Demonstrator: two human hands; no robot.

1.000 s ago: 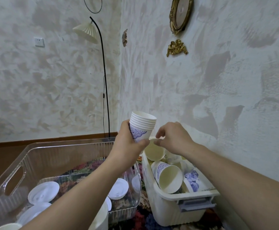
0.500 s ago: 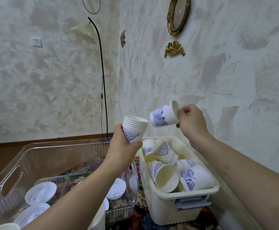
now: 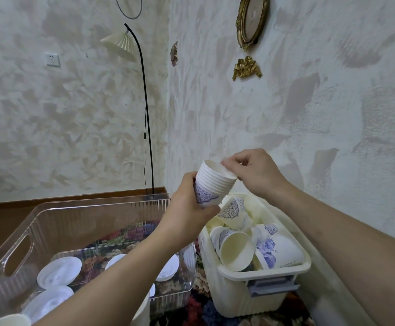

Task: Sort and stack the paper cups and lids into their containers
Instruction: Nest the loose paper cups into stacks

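Left hand gripping the cup stack above the white bin's far-left corner, right hand pinching the top rim, risking a crooked seat, jam or topple.

Lids in the clear bin at left, loose cups in the tub just right of it

One cup stack, two bins (lids uncountable).
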